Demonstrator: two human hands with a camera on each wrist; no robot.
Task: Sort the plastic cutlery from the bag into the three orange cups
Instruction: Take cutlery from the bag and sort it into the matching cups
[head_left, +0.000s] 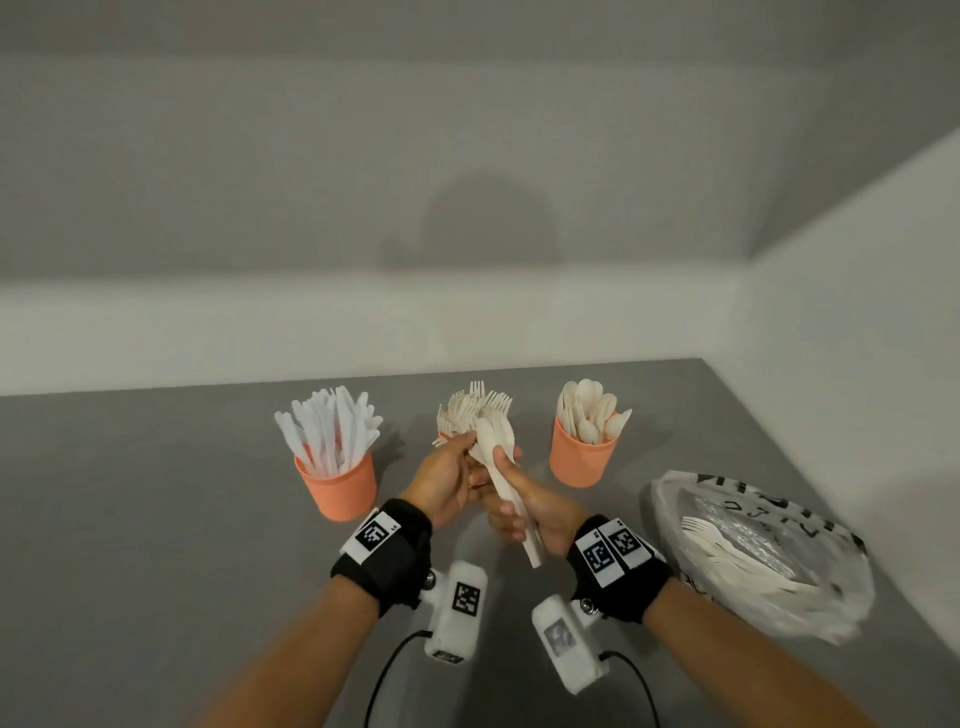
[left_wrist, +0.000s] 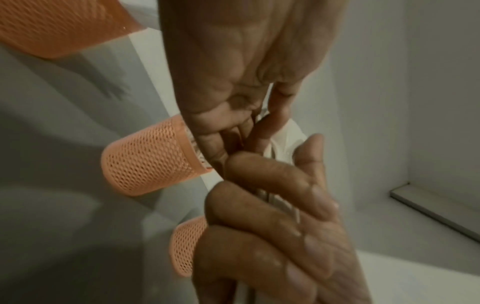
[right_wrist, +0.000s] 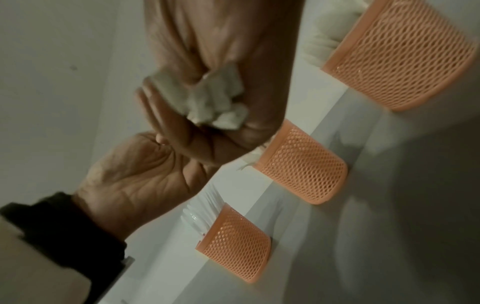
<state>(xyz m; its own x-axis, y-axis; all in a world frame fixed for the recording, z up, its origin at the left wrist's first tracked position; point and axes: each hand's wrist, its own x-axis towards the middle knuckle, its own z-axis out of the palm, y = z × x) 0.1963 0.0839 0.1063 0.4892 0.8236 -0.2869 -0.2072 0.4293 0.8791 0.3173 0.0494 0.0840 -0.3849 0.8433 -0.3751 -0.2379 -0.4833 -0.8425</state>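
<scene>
Gripping a cutlery bundle (head_left: 500, 470), right hand (head_left: 530, 512) is aided by left hand (head_left: 451, 480) pinching one piece, prob. for separating.

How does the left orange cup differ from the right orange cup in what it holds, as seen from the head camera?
The left cup holds bright white knives; the right cup holds cream spoons. The knives fan out and stand well above the rim, while the spoons sit lower and closer together. Both are orange mesh cups, upright on the grey table.
</scene>
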